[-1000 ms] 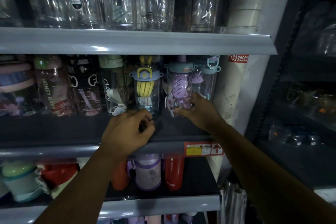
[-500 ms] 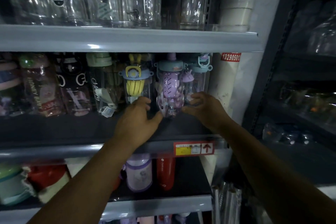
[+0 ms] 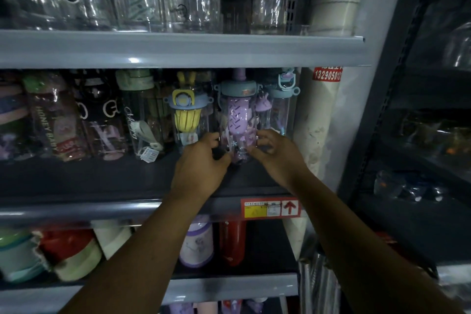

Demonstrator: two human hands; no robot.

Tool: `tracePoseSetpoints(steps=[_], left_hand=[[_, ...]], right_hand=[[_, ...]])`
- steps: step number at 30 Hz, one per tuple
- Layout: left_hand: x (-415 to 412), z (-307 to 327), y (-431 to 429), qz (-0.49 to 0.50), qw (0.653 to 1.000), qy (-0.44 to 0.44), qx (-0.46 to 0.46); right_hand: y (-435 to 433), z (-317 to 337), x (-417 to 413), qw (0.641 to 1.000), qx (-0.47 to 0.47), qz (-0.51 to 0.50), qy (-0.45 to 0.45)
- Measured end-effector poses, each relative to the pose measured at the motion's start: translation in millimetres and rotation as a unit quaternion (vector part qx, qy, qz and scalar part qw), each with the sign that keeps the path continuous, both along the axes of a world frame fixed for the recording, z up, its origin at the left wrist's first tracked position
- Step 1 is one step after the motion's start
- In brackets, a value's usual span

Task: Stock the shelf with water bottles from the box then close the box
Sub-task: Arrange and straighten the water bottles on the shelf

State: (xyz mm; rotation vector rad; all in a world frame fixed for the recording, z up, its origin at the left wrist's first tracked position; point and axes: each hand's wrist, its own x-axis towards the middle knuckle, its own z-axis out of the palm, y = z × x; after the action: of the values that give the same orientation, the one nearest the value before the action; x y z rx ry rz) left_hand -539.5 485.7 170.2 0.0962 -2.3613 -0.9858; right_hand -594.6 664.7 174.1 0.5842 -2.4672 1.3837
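Hands both at the middle shelf [image 3: 102, 181], working on one item: purple bottle [image 3: 238, 122], clear-walled with a grey-blue lid, standing upright near the right end of that shelf, set back from the front edge. Left hand [image 3: 201, 164] sits at the bottle's lower left side, fingers curled in against it and thumb tucked at its base. Right hand [image 3: 276, 154] is at the lower right side, fingers curled round the wall, so the bottle is gripped between the two hands low down. Just left of it stands a yellow bottle [image 3: 186, 115] with a blue lid, close to the left hand's knuckles; contact there cannot be told. Just right, partly behind, stands a blue-lidded bottle [image 3: 281, 107]. Further left along the row: a dark green-capped bottle [image 3: 142, 120] with a hanging tag and a pink bottle [image 3: 51, 120] lettered HONEY BABY. Shelf lip below the hands carries a red and yellow price label [image 3: 270, 208]. Lower shelf holds a lilac flask [image 3: 196, 243] beside a red flask [image 3: 232, 243]. White pipe [image 3: 317, 135] runs upright past the shelf's right end. Top shelf contents are blurred clear glass.
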Motion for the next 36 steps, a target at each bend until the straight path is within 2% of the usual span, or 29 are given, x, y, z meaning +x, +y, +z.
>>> tracePoseSetpoints(steps=[6,23,26,28,32,36], left_hand=[[-1,-3,0,-0.011,1.0,0.011,0.017],[2,1,1,-0.02,0.999,-0.025,-0.029],[5,1,3,0.01,0.999,0.0,-0.032],[10,0,6,0.035,0.998,0.04,-0.029],[13,0,9,0.037,0.997,0.054,-0.045],[7,1,8,0.028,0.998,0.033,-0.051]], right_hand=[[0,-2,-2,1.0,-0.011,-0.005,0.006],[-2,-4,2,0.999,0.021,-0.017,0.033],[2,-4,-4,0.999,0.01,-0.037,0.033],[12,1,-17,0.995,0.009,-0.089,0.044],[36,25,-49,0.981,-0.103,-0.167,0.012],[37,26,-79,0.98,-0.14,-0.122,-0.071]])
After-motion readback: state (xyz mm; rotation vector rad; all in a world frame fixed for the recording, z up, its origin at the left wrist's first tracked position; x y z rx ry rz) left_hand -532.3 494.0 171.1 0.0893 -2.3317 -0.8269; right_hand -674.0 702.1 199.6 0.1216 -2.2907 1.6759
